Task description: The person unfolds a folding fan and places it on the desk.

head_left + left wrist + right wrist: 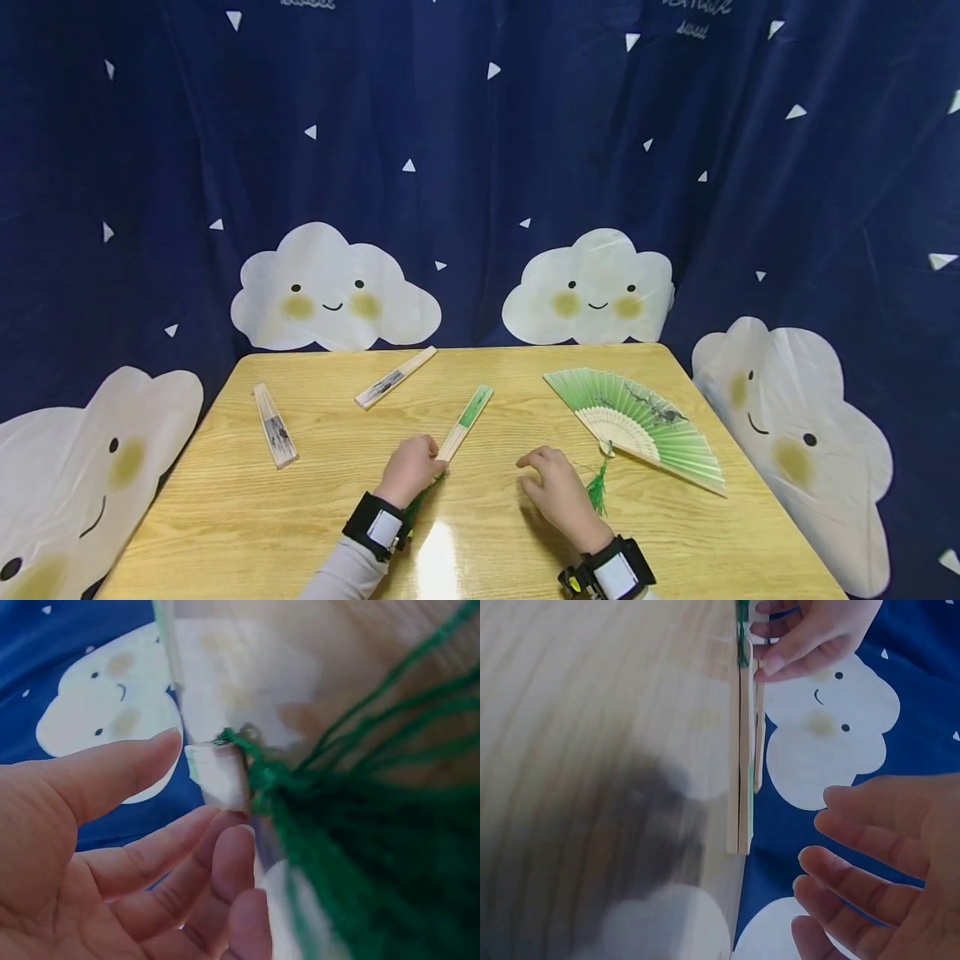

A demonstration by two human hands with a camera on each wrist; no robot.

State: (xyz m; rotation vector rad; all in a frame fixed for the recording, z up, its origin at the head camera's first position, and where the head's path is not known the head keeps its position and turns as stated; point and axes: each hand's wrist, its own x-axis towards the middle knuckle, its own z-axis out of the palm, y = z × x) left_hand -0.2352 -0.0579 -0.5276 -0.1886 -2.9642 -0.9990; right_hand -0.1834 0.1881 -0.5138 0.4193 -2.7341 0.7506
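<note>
A folded green folding fan [467, 419] lies slantwise on the table. My left hand [409, 472] is at its near end, where a green tassel [337, 832] hangs. In the left wrist view the fingertips reach the pale wooden end of the fan [217, 776], while the thumb stands apart from it. My right hand [561, 493] hovers over the table with loosely bent fingers and holds nothing. Beside it lies a spread green fan [637, 421] with a dark branch print, its tassel [597, 490] partly behind the hand.
Two more folded fans with dark prints rest on the wooden table [300, 533]: one fan [275, 427] at the left, another fan [395, 379] towards the back. A navy curtain [465, 192] with white clouds surrounds the table's back and sides.
</note>
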